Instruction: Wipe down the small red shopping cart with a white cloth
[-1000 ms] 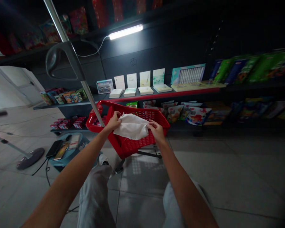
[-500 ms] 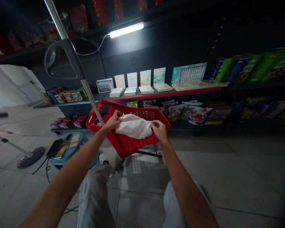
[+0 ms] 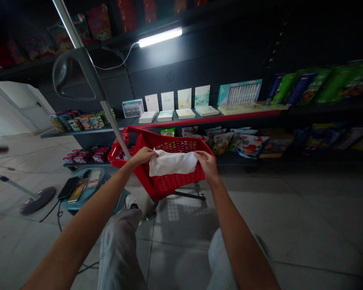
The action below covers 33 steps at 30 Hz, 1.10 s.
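Observation:
A white cloth (image 3: 173, 164) hangs stretched between my two hands, above the red shopping cart (image 3: 160, 189). My left hand (image 3: 144, 156) pinches its upper left corner between thumb and fingers. At the upper right corner, my right hand (image 3: 207, 162) grips the cloth the same way. The cloth's lower edge falls loose in front of the cart's perforated basket and hides part of it.
A metal pole with a grey handle (image 3: 78, 74) rises just left of the cart. Behind it, a shelf (image 3: 205, 120) bears standing cards, boxes and snack bags (image 3: 251, 145). A blue-grey stool (image 3: 104, 181) holds a phone and other items at left. A lamp (image 3: 160, 37) glows above.
The cloth has gone from slack and bunched to straighter and flatter. My right hand has shifted slightly right, and my left hand's fingers have closed down over the corner.

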Each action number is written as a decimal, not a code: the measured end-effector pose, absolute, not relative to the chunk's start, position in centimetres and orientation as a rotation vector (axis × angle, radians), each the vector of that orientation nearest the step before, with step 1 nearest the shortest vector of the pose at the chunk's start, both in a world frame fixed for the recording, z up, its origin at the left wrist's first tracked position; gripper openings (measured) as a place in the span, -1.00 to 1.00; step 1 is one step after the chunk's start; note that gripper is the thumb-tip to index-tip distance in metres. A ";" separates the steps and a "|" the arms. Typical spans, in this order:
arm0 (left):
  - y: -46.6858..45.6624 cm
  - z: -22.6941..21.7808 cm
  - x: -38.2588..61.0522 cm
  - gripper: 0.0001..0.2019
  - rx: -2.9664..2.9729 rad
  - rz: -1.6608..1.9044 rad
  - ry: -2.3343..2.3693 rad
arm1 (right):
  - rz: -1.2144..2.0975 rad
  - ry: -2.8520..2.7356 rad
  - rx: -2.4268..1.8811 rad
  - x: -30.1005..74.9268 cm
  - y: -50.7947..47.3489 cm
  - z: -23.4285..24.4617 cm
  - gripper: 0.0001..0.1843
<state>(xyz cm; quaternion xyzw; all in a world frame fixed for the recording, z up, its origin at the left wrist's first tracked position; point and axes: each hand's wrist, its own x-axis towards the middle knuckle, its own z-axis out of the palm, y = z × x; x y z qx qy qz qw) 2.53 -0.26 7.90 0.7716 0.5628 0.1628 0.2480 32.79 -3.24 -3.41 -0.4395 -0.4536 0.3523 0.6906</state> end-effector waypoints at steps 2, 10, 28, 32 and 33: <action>-0.5 8.2 2.6 -0.52 2.115 0.424 1.531 | 0.658 -1.108 -1.003 32.8 -3.3 -3.4 -0.62; -1.8 8.4 3.8 -0.39 2.257 0.194 1.449 | 0.350 -1.227 -1.120 30.8 -2.1 -3.7 -0.76; 0.0 6.5 3.4 -0.63 1.965 0.869 1.628 | 0.363 -1.134 -1.611 31.6 0.1 -4.5 -0.71; 0.0 6.4 3.4 -0.64 1.914 0.869 1.716 | 0.348 -1.176 -1.695 31.3 -1.0 -3.9 -0.62; 0.0 6.4 3.4 -0.64 1.904 0.857 1.741 | 0.347 -1.188 -1.735 31.2 -1.4 -3.7 -0.58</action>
